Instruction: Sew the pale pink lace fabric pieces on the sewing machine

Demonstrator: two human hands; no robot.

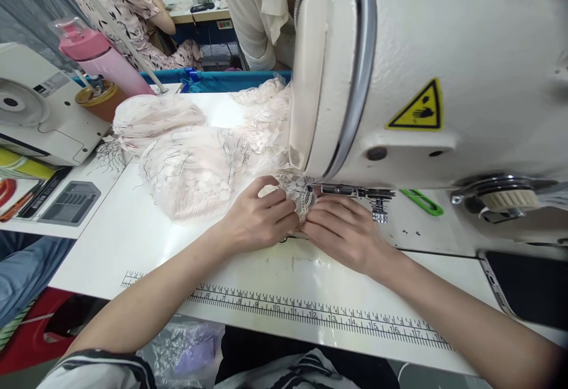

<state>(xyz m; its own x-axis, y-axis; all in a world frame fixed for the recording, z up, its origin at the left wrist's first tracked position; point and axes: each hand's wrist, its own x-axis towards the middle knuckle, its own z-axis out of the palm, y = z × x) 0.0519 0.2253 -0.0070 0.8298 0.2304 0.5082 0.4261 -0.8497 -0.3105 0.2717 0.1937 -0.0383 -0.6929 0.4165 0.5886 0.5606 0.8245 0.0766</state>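
A sewing machine [412, 46] takes up the upper right, its needle area just behind my hands. Pale pink lace fabric [190, 170] lies bunched on the table to the left, and its patterned lace edge [302, 191] runs under the machine's needle. My left hand [266, 214] is closed with curled fingers on the lace, left of the needle. On the near right side, my right hand [344, 229] presses its fingers together on the lace edge beside the presser foot attachment [355, 193]. The fingertips of both hands are partly hidden.
Green thread snips [421, 201] lie under the machine arm, and a phone [528, 288] rests at the right edge. A printed ruler [310, 312] runs along the table front. A pink bottle [104, 61] and orange cup [100, 99] stand back left. Two other people are beyond the table.
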